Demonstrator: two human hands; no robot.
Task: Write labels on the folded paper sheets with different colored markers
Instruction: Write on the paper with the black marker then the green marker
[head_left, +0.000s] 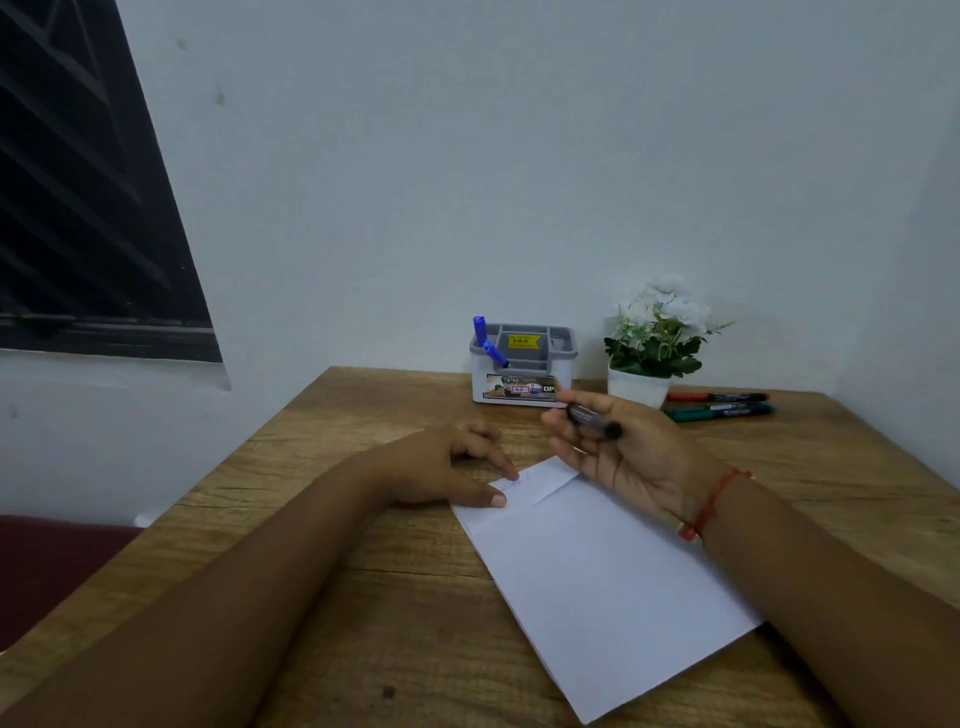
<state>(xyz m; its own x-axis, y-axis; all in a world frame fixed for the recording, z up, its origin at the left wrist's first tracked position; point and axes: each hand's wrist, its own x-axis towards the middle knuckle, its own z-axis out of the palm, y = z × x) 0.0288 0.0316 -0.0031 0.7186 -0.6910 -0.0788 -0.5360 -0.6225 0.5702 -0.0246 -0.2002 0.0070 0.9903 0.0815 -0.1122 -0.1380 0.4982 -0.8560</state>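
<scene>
A white folded paper sheet (597, 566) lies slanted on the wooden table (322, 561), with faint writing near its top left corner. My left hand (447, 467) rests flat beside that corner, its thumb and forefinger tips touching the paper's edge. Above the sheet's top right corner, my right hand (623, 447) is raised palm up and holds a black marker (595, 422) between thumb and fingers. A red marker (719, 397) and a green marker (722, 411) lie side by side at the back right.
A white and grey desk organiser (522, 371) with two blue markers (488, 340) stands at the back against the wall. A small white pot of white flowers (654, 343) stands to its right. A dark window is on the left wall.
</scene>
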